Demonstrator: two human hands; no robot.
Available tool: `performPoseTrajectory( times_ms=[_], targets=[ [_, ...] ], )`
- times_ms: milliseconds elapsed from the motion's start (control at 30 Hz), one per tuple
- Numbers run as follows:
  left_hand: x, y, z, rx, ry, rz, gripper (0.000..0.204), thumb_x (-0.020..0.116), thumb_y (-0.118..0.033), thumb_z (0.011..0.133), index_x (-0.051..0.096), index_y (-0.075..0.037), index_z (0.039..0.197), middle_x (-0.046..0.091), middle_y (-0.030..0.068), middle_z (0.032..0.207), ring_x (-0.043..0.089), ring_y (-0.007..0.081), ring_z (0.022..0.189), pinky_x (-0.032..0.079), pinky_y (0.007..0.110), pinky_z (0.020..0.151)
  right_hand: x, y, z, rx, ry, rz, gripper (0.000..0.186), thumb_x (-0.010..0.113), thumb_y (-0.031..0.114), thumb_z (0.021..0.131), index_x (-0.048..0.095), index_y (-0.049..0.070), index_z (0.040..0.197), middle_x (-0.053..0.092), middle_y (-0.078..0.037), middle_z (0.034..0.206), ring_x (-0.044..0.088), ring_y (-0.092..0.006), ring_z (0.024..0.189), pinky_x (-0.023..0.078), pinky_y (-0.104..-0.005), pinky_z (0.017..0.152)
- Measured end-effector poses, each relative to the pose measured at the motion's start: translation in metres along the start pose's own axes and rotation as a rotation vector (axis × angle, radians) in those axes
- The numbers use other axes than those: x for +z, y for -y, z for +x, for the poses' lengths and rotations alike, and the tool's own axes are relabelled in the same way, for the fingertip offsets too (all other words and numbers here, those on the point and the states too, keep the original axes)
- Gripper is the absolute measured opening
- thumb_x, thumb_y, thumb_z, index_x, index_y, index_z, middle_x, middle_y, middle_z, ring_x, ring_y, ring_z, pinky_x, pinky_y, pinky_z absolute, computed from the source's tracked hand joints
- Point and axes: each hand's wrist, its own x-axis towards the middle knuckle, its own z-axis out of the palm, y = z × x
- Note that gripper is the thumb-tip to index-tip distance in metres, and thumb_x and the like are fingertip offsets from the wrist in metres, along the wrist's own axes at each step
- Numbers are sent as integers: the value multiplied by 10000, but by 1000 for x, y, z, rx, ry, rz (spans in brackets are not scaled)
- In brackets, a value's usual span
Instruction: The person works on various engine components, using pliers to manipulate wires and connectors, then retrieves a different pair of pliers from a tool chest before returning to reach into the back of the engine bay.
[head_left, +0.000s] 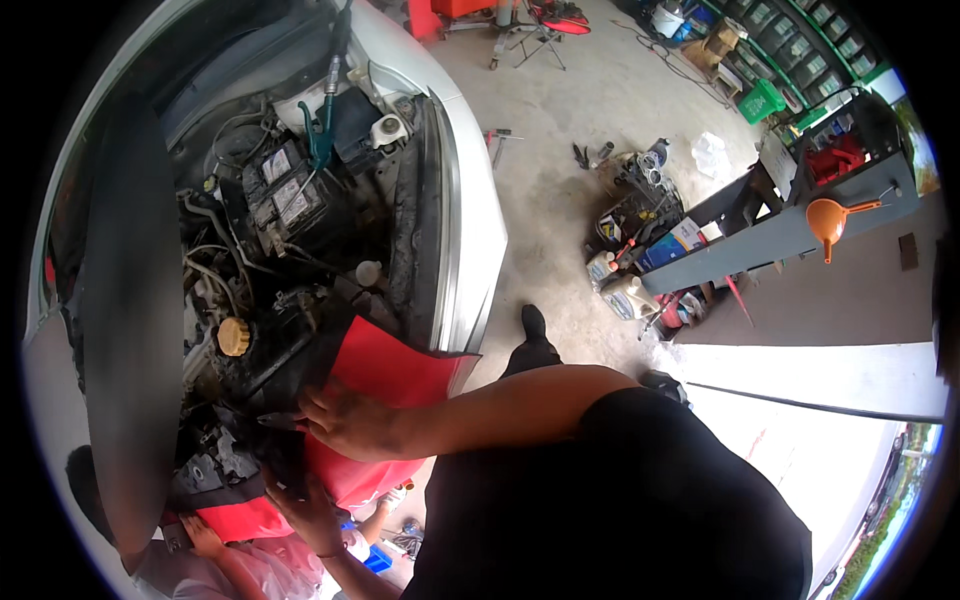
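My right hand [350, 425] is curled at the front of the open engine bay, closed on a slim tool or part [280, 420] that is hard to make out. Below it, my left hand [300, 505] grips or presses a dark part [280, 460] whose shape is unclear in shadow. A red fender cover [385, 365] drapes over the front edge beside my hands. Behind them sit a yellow cap [233, 336], a battery [285, 190] and hoses. A teal-handled tool [320, 135] rests higher up in the bay.
A co-worker's hand [205, 535] rests on the car's front at lower left. The white fender [475, 230] borders the bay. Oil jugs [630, 297], a tool pile, an orange funnel [828, 225] and a grey stand [720, 255] are at the right.
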Motion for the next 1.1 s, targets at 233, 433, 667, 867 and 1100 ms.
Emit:
performPoseTrajectory(
  times_ms=[233, 433, 667, 867, 1100],
  targets=[
    [32, -116, 9, 100, -317, 323, 422, 559, -111, 921, 468, 11, 1315, 514, 180, 1227, 578, 284, 988, 512, 416, 804, -125, -128, -124, 242, -190, 666, 164, 608, 127, 803, 621, 40, 941, 556, -109, 1093, 516, -291, 1096, 463, -401, 900],
    [184, -356, 39, 430, 199, -133, 416, 537, -1, 851, 473, 3, 1263, 476, 157, 1294, 527, 248, 1017, 470, 351, 795, -208, -310, -253, 805, -254, 539, 145, 590, 101, 820, 635, 65, 953, 617, -100, 1000, 569, -299, 1005, 488, -382, 854],
    [366, -485, 86, 340, 684, -157, 489, 602, -90, 837, 472, -22, 1304, 509, 152, 1235, 586, 249, 940, 504, 352, 788, -271, -498, -335, 1241, -492, 623, 175, 601, 138, 834, 656, 48, 973, 664, -111, 954, 639, -290, 893, 504, -360, 802],
    [559, -455, 163, 419, 752, -53, 478, 656, -152, 787, 542, -13, 1231, 613, 176, 1089, 639, 226, 854, 514, 326, 768, -298, -678, -394, 1264, -420, 502, 160, 625, 189, 835, 664, 53, 908, 646, -148, 877, 640, -324, 848, 503, -403, 759],
    [783, -482, 310, -144, 1215, 470, 509, 664, -304, 762, 587, -27, 1183, 642, 175, 1094, 612, 317, 1045, 489, 378, 902, -393, -886, -524, 1718, -557, 376, 224, 631, 195, 840, 655, 2, 949, 670, -144, 819, 675, -257, 779, 527, -359, 726]
  ],
)
